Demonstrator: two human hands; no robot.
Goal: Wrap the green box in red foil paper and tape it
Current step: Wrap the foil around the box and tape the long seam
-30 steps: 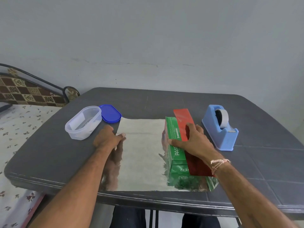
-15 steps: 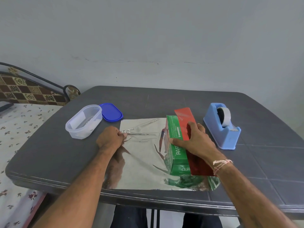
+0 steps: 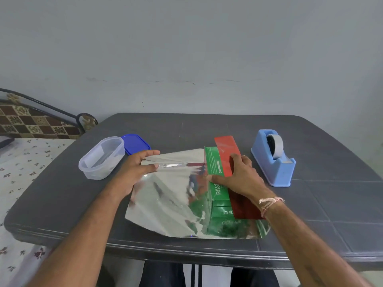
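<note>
1. Box [image 3: 213, 162]: right half under red flap [image 3: 227, 154], middle under right hand [image 3: 240, 175]. Side print reads only "PAS" before the hand covers it. Near-end lettering too small to read.
2. Foil [image 3: 165, 204]: part beneath box hidden. Lifted middle smeared by blur, reflections there unreadable.
3. Left hand [image 3: 134, 170]: pinches foil's left edge. Palm hides how far the edge runs into the grip.
4. Lid [image 3: 135, 141]: left part behind tub [image 3: 101, 158], near corner behind left fingers.
5. Roll [image 3: 276, 145]: lower half sunk in dispenser [image 3: 275, 170]. Tape end too small to tell.
6. Forearms [image 3: 83, 235] cut by bottom edge, table [image 3: 62, 193] by right edge, bed [image 3: 24, 162] by left edge.
</note>
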